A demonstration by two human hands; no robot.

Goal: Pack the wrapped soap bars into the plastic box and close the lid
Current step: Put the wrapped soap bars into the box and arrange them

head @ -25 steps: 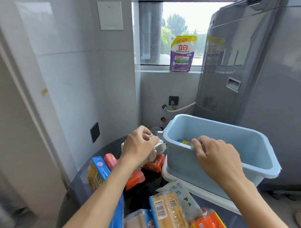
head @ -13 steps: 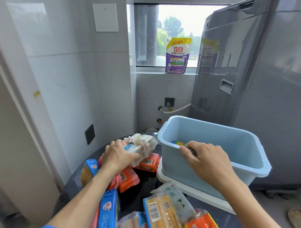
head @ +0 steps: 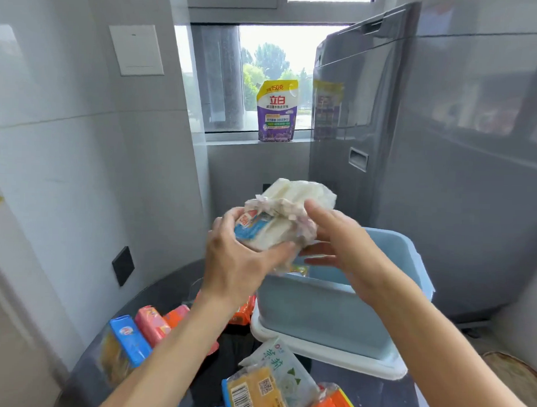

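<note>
left hand (head: 237, 263) is gripping a white soap bundle in crinkled clear plastic wrap (head: 279, 216) from below, holding it above the near-left corner of the open light blue plastic box (head: 327, 315). right hand (head: 342, 245) is sitting just beside the bundle's right side, fingers straight and relaxed, fingertips touching the wrap. box is standing on its white lid (head: 332, 354) on the dark table (head: 173, 288).

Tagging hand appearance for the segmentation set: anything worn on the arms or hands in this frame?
Nothing visible. The left hand and right hand are bare: no gloves, rings, watch or wristbands show. Both forearms are uncovered to the bottom edge of the picture, with no sleeve in view. Fingers carry no tape or markings.
</note>
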